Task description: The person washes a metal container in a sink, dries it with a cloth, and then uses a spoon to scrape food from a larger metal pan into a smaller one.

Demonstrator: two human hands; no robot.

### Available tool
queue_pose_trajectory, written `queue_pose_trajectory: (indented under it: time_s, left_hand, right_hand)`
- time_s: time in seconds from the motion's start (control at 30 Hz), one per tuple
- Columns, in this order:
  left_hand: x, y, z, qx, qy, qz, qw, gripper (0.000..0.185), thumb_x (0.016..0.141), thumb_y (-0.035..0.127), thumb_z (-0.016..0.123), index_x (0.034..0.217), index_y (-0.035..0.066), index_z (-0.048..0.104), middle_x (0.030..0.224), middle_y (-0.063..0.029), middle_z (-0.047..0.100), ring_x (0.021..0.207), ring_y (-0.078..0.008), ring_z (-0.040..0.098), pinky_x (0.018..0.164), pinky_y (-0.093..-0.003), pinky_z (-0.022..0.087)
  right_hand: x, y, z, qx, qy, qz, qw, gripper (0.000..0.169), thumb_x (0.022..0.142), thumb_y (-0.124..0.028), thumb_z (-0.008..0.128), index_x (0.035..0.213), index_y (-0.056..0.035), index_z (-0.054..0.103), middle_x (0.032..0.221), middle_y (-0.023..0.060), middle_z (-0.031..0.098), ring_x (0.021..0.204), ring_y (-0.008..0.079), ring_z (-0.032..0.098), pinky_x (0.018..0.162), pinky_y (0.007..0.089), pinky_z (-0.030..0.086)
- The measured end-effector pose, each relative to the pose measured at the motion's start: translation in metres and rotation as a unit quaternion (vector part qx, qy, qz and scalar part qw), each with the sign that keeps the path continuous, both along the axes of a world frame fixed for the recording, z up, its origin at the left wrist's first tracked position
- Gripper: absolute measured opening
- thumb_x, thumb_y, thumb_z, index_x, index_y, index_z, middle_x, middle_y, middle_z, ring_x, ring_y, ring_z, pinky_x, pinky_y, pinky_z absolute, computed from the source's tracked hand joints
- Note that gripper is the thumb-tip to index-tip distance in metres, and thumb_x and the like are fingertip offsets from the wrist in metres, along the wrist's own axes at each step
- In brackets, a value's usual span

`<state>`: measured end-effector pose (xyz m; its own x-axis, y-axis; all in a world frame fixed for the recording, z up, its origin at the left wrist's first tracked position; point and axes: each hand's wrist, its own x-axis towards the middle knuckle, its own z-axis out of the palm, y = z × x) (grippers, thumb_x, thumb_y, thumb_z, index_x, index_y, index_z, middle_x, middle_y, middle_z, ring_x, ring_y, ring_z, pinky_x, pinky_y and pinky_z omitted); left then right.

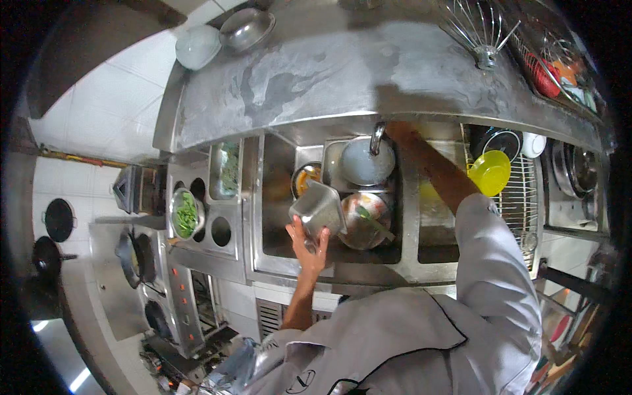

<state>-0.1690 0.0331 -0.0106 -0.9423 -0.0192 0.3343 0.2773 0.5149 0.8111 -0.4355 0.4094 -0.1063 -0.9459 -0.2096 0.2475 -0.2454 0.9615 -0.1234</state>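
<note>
My left hand [307, 249] grips a small, deep stainless-steel food pan [318, 210] and holds it tilted over the sink basin [281, 242]. My right arm stretches forward to the tap [377, 138]. Blurred and in shade, my right hand [399, 131] is right beside the tap's base, and its fingers cannot be made out. Below the spout is a round vessel with cloudy water [368, 162], inside a rectangular metal pan [333, 163]. A metal bowl [365, 237] nearer me contains food scraps and something green. Behind the held pan, a round bowl with orange contents [307, 178] is partly hidden.
To the right are a second basin [437, 247] and a wire dish rack [516, 197] with a yellow plastic bowl [489, 173]. A bowl of chopped greens [186, 215] stands left of the sink. A large whisk [486, 54] rests on the steel ledge [316, 84] behind the sink.
</note>
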Motion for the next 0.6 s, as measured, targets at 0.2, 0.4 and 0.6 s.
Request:
queue_pose_trajectory:
  time_s: [0.2,0.4,0.6]
  left_hand:
    - [0.022,0.012,0.023,0.044,-0.036,0.038,0.998,0.096,0.093,0.014,0.075,0.163,0.005,0.011,0.14,-0.0186,0.035,0.132,-0.0325,0.039,0.112,-0.0454,0.034]
    - [0.038,0.022,0.04,0.061,-0.099,0.032,0.993,0.097,0.096,0.017,0.069,0.164,0.005,0.001,0.165,-0.0222,0.014,0.15,-0.0342,0.022,0.122,-0.0465,0.02]
    - [0.037,0.036,0.051,0.026,-0.1,0.049,0.993,0.092,0.098,0.021,0.064,0.164,0.007,0.001,0.166,-0.0197,0.015,0.151,-0.0346,0.022,0.121,-0.0477,0.023]
  right_hand:
    - [-0.013,0.023,0.011,-0.06,-0.036,-0.036,0.997,0.023,0.093,-0.03,0.061,0.097,-0.0087,0.069,0.084,0.0155,0.07,0.075,0.0355,0.068,0.065,0.0497,0.054]
    - [-0.024,0.024,0.021,-0.106,-0.036,-0.058,0.992,0.022,0.095,-0.029,0.06,0.097,-0.008,0.067,0.084,0.0162,0.069,0.077,0.0369,0.067,0.066,0.0495,0.054]
    - [0.006,0.016,0.042,-0.253,0.108,-0.067,0.959,0.022,0.097,-0.029,0.06,0.096,-0.0073,0.064,0.084,0.0169,0.068,0.079,0.0383,0.067,0.066,0.0492,0.054]
